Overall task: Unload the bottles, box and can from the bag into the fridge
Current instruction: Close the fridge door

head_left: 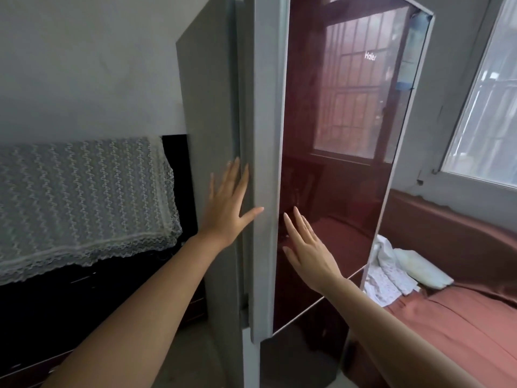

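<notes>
A tall fridge [215,113] with grey sides and a glossy dark-red glass door [341,163] fills the middle of the view. The upper door stands slightly ajar, its grey edge turned toward me. My left hand [229,205] reaches with straight fingers to the gap beside that door edge, thumb against the edge. My right hand [305,247] is flat, fingers straight, at the red glass near the door's left side. Neither hand holds anything. The bag, bottles, box and can are out of view.
A black cabinet [92,298] draped with a white lace cloth [81,197] stands left of the fridge. On the right is a bed with a rust-coloured cover [461,326], a pillow [419,267] and crumpled cloth. A window [486,113] is at the right.
</notes>
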`<state>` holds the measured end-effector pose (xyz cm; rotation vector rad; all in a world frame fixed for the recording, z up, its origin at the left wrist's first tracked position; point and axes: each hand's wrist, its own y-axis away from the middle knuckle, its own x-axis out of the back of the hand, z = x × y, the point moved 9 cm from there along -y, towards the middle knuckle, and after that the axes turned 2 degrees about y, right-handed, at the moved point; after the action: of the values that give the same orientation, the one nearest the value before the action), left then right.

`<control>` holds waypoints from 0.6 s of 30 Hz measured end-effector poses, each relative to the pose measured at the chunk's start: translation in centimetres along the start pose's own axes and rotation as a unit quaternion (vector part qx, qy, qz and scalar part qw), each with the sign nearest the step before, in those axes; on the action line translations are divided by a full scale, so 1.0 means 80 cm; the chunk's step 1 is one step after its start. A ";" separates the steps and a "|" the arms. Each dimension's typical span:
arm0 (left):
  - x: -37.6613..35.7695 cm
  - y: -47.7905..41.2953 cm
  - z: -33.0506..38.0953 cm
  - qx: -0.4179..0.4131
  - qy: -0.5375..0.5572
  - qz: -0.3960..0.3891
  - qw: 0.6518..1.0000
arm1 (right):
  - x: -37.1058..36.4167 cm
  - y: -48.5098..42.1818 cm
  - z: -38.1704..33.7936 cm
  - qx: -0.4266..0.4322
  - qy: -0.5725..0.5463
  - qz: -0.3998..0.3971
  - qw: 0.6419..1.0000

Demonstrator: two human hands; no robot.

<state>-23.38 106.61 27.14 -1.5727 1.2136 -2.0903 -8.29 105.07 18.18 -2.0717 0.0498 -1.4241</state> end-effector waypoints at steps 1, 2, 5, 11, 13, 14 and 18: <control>-0.003 -0.002 -0.008 0.001 0.002 0.001 1.000 | -0.005 -0.006 0.001 -0.003 0.003 -0.002 1.000; -0.006 -0.003 -0.014 0.001 0.005 0.002 1.000 | -0.009 -0.011 0.001 -0.005 0.007 -0.004 1.000; -0.014 -0.008 -0.033 0.003 0.009 0.007 1.000 | -0.021 -0.027 0.003 -0.007 0.024 -0.008 1.000; -0.027 -0.021 -0.064 0.009 0.014 0.007 1.000 | -0.042 -0.050 0.003 -0.018 0.042 -0.012 0.999; -0.030 -0.022 -0.066 -0.001 0.022 0.006 1.000 | -0.048 -0.053 0.006 -0.022 0.051 -0.009 0.998; -0.031 -0.022 -0.066 -0.003 0.027 0.006 1.000 | -0.050 -0.053 0.007 -0.025 0.055 -0.008 0.998; -0.033 -0.020 -0.068 -0.001 0.045 0.005 0.999 | -0.053 -0.054 0.007 -0.033 0.055 -0.010 0.998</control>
<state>-26.73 111.82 26.20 -1.4851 1.2513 -2.1746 -10.93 110.38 16.71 -2.0505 0.1231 -1.5660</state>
